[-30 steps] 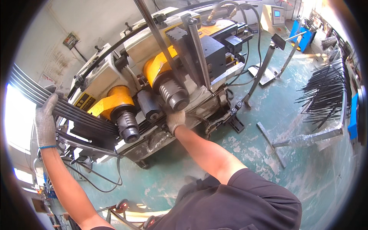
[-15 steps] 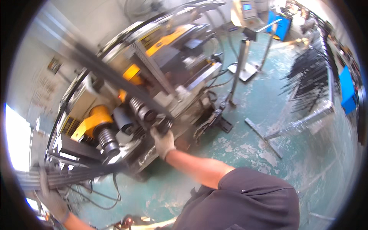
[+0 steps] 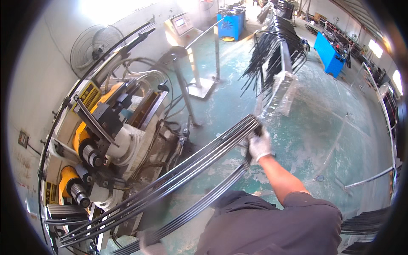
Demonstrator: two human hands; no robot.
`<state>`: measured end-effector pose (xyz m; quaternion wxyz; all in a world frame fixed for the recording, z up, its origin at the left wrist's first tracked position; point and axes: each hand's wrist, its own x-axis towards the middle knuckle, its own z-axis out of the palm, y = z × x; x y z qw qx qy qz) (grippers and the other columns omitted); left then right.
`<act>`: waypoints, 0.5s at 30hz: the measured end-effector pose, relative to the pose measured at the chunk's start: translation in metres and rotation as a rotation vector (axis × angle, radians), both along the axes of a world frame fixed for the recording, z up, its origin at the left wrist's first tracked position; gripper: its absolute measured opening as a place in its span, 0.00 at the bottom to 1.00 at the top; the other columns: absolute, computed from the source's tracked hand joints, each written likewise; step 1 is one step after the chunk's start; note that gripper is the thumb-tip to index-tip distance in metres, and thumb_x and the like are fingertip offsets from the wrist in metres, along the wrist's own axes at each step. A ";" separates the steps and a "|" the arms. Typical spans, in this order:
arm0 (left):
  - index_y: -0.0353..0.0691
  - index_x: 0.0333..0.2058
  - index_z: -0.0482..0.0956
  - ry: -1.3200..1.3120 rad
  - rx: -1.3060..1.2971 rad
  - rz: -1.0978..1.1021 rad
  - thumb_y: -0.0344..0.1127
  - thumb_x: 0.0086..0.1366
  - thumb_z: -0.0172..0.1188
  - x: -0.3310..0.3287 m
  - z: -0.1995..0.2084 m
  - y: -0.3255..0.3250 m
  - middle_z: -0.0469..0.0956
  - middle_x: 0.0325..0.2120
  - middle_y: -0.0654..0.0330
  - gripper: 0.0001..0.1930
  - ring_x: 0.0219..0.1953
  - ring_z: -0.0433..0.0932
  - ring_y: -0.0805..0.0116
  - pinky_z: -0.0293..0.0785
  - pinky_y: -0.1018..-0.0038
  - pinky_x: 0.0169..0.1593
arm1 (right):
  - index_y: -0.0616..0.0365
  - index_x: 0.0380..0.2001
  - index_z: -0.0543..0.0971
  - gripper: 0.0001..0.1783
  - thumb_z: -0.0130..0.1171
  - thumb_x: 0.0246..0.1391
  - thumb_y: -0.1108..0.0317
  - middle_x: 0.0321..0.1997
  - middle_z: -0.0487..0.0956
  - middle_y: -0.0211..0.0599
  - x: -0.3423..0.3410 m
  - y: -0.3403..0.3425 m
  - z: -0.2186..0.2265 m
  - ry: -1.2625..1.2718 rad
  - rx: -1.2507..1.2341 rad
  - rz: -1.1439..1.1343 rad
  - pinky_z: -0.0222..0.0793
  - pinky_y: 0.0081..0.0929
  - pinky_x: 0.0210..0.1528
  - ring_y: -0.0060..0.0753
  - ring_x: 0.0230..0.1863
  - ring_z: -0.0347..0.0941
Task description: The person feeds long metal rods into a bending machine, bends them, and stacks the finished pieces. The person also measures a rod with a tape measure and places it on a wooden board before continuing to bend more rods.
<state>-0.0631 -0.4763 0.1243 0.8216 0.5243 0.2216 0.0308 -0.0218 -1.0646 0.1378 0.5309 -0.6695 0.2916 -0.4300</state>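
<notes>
A bundle of long dark metal rods, bent back at the right-hand end, slants from the lower left up to the middle of the view. My right hand, in a white glove, is closed round the bundle at its bent end. The rods' lower run passes back toward the lower left, where my gloved left hand is at the bottom edge, against these rods. It is smeared by motion, and its fingers cannot be made out.
On the left stands a bending machine with yellow parts and threaded shafts. Ahead, many black rods hang on a rack wrapped in film. A control box, blue cabinets and a wall fan are farther off.
The view has swung right. My right hand has gone from beside the machine to the bent end of the rods, out over the floor. My left hand is now lower, at the bottom edge.
</notes>
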 end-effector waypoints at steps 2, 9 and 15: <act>0.34 0.43 0.83 0.086 -0.325 -0.085 0.39 0.67 0.57 -0.006 -0.049 -0.081 0.83 0.40 0.53 0.14 0.47 0.81 0.59 0.75 0.66 0.51 | 0.62 0.48 0.83 0.15 0.66 0.64 0.63 0.33 0.87 0.43 -0.039 -0.080 0.016 0.107 -0.046 -0.143 0.77 0.37 0.40 0.39 0.34 0.83; 0.31 0.47 0.79 0.466 -0.586 -0.262 0.33 0.63 0.55 -0.025 -0.071 -0.279 0.82 0.49 0.47 0.17 0.57 0.77 0.44 0.68 0.47 0.66 | 0.53 0.49 0.83 0.16 0.63 0.65 0.56 0.44 0.84 0.56 -0.065 -0.259 0.104 0.425 -0.454 -0.358 0.76 0.45 0.50 0.61 0.50 0.81; 0.37 0.55 0.74 0.481 -0.546 -0.301 0.30 0.63 0.57 0.012 -0.101 -0.370 0.80 0.48 0.47 0.20 0.51 0.78 0.43 0.73 0.44 0.59 | 0.49 0.54 0.78 0.18 0.55 0.67 0.55 0.50 0.85 0.52 -0.024 -0.439 0.095 0.759 -0.474 -0.458 0.75 0.55 0.55 0.64 0.52 0.80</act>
